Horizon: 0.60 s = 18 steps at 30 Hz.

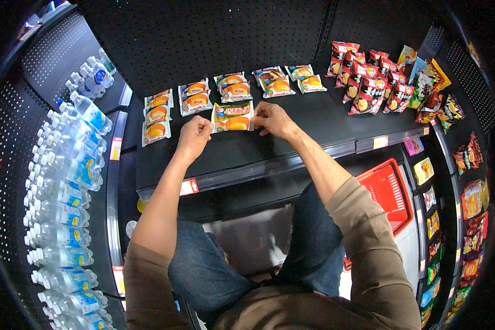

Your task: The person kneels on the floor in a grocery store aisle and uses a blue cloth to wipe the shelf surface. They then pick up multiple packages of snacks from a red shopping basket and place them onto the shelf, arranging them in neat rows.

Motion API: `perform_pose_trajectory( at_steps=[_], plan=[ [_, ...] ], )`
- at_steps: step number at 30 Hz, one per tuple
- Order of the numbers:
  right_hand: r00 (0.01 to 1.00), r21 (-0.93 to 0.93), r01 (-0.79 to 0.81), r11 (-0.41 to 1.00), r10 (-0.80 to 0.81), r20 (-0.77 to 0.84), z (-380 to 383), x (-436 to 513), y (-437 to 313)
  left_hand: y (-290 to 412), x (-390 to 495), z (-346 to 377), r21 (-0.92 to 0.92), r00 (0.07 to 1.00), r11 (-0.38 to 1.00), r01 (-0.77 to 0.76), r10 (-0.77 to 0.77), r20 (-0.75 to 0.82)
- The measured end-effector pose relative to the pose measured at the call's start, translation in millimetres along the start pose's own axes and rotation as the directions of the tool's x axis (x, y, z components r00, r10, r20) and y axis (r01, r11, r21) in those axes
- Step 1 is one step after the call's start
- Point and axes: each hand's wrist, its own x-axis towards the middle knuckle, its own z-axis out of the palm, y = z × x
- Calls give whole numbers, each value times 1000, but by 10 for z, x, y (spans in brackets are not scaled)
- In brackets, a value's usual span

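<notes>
Between my two hands is a packaged bread [232, 117] in a yellow and white wrapper. My left hand [195, 135] pinches its left edge, and my right hand [273, 119] pinches the right edge. The pack is over the black shelf [231, 154], in front of other packs; whether it touches the shelf I cannot tell. Behind it, similar packaged breads stand in short rows: one row [156, 113] at the far left, another [195, 99] beside it, then rows in the middle [234, 88] and to the right [278, 86], [311, 83] along the back.
Red chip bags [369, 95] stand at the shelf's right end. Bottled drinks [72, 189] line the left shelving. A red shopping basket [390, 181] is below at right, near side shelves of snack packs [474, 231]. The shelf's front edge [247, 169] carries price tags.
</notes>
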Motion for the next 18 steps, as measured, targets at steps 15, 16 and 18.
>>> perform_pose_trajectory(
  at_steps=[15, 16, 18],
  plan=[
    [989, 240, 7, 971, -42, 140, -50, -97, -92, 143, -51, -40, -197, 998, 978, 61, -54, 41],
    [991, 310, -19, 951, -23, 131, -21, -120, -142, 125, -39, -62, -224, 998, 973, 53, -46, 38],
    [987, 380, -63, 923, 0, 164, -46, -179, -238, 182, -44, -60, -264, 996, 961, 83, -72, 51]
  ],
)
